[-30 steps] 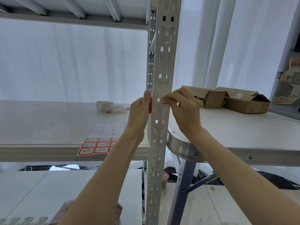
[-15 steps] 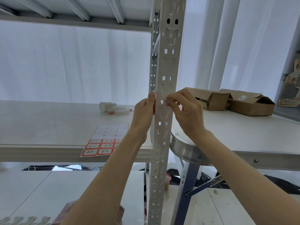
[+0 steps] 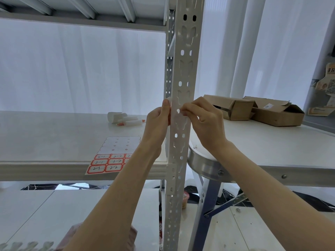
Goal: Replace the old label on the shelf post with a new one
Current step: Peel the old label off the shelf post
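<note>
Shelf post point(image 3: 182, 73): white perforated upright, centre of view; both hands work on it just above the shelf board point(image 3: 54, 142).
Left hand point(image 3: 157, 122): thumb and fingers pressed on the post's left edge, apparently pinning a small pale flap that sticks out at the thumb tip. Whether that flap is the label's end, cannot tell.
Right hand point(image 3: 203, 120): fingertips drawn together on the post's front face beside a slot, pinching or picking at something thin there.
Label on post: white-on-white and mostly under the fingers; old one coming off or new one going on, cannot say from this.
Label sheet point(image 3: 113, 157): lies flat on the shelf board just left of the post; upper rows already empty, red-bordered handwritten labels left in the lower rows.
Progress (judgement): mid-task, work at the post itself; final smoothing down not shown done.
Left to do (judgement): confirm the old label is fully gone, seat the new one flat.
Hidden: the post face beneath both hands; writing on any label there.
Hard to read: handwriting on the sheet; the small white-and-orange items point(image 3: 125, 119) farther back on the shelf.
</note>
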